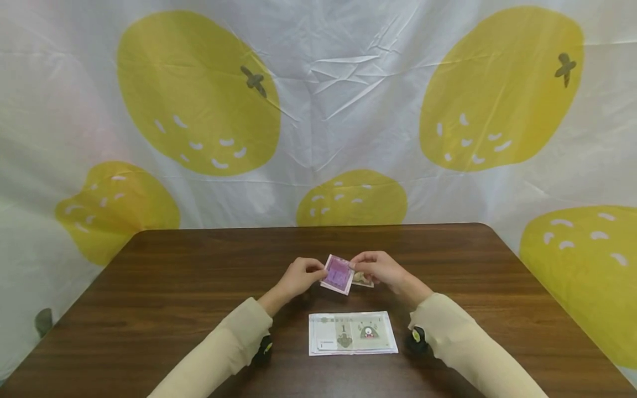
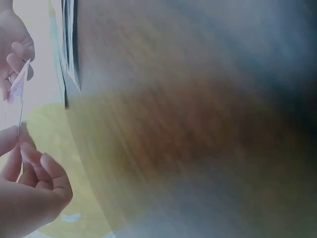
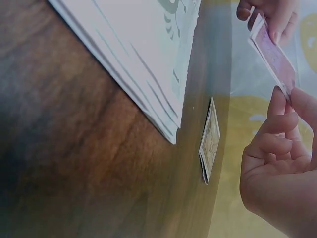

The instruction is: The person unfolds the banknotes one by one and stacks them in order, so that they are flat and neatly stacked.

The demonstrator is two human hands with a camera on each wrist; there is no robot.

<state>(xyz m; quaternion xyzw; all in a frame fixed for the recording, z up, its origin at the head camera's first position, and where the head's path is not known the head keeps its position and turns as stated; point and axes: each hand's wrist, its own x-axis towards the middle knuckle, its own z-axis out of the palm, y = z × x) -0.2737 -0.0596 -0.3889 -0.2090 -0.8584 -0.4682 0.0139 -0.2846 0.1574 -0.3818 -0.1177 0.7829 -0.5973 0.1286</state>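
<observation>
Both hands hold a folded purple banknote (image 1: 339,274) above the table's middle. My left hand (image 1: 300,276) pinches its left edge between thumb and fingers. At the upper right edge, my right hand (image 1: 380,267) pinches it the same way. In the right wrist view the purple note (image 3: 277,58) looks thin and layered, stretched between the two hands. Below the right hand lies a folded yellowish-brown note (image 3: 211,144) on the table, partly hidden by that hand in the head view.
A stack of pale green notes (image 1: 353,334) marked 1 lies nearer the front of the brown wooden table (image 1: 199,260), between the forearms. A white curtain (image 1: 348,110) with yellow fruit prints hangs behind the table.
</observation>
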